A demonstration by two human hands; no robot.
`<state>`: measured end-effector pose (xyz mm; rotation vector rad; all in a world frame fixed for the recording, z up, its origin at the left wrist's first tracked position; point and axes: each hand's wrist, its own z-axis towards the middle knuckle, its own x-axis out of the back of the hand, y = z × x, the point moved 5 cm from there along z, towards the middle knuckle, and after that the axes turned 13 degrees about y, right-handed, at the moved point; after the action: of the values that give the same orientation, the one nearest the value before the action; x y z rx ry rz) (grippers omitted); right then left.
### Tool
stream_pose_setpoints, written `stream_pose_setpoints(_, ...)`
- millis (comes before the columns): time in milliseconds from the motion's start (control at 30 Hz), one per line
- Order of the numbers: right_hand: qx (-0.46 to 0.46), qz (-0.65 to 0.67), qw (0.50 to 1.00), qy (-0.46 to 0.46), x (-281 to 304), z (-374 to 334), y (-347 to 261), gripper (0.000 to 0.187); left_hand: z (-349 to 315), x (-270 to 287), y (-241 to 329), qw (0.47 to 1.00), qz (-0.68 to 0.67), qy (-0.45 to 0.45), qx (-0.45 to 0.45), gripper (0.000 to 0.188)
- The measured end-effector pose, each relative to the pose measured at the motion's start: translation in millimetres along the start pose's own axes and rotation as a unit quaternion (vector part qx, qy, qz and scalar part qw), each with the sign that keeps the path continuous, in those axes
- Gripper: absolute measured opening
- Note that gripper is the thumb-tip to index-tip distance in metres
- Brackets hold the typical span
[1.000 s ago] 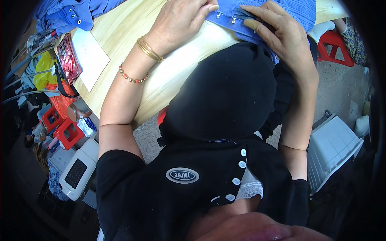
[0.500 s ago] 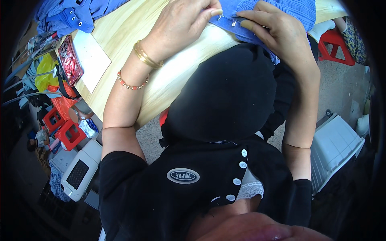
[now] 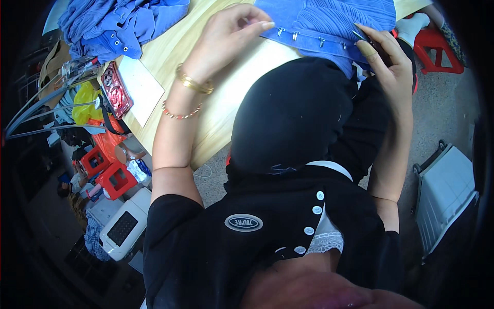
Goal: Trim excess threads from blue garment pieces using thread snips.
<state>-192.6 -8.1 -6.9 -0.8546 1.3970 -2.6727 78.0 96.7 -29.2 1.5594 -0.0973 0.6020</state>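
Right hand (image 3: 393,62) moved toward 3 o'clock, exposing more metal hooks (image 3: 295,36) on blue garment (image 3: 332,19); grips dark pointed tool (image 3: 362,35). Left hand (image 3: 218,44) curled at garment's 9 o'clock, hold unclear.

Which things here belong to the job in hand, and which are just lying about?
Likely the job:
blue ribbed garment
metal hooks on its band
dark pointed tool, in the grip of the right hand

Likely just lying about:
blue cloth pile, untouched, possibly related
red pouch
white sheet
yellow bag
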Motion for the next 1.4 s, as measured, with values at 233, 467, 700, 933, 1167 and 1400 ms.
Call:
stream_pose_setpoints(233,0.013,-0.019,1.000,-0.005,-5,-9,5,0.030,10,-34,39,0.985,0.164,0.052,-0.013,0.016)
stream_pose_setpoints(467,0.040,-0.025,0.999,-0.015,-8,-7,-4,0.030,13,-15,-25,0.998,-0.035,0.054,0.026,0.017)
stream_pose_setpoints(700,0.020,-0.039,0.999,-0.009,-10,-8,6,0.030,-6,24,-28,0.979,-0.042,0.195,0.037,0.014)
stream_pose_setpoints(933,-0.015,-0.038,0.999,0.008,-8,0,-14,0.028,-3,-13,33,0.960,0.109,0.068,-0.250,0.017)
stream_pose_setpoints(1167,-0.064,-0.038,0.997,0.005,-9,3,-23,0.029,12,-49,6,0.981,0.046,-0.020,-0.188,0.016)
stream_pose_setpoints(1400,0.036,-0.036,0.997,-0.057,-16,-9,-5,0.034,3,-45,49,0.974,0.066,-0.006,-0.218,0.005)
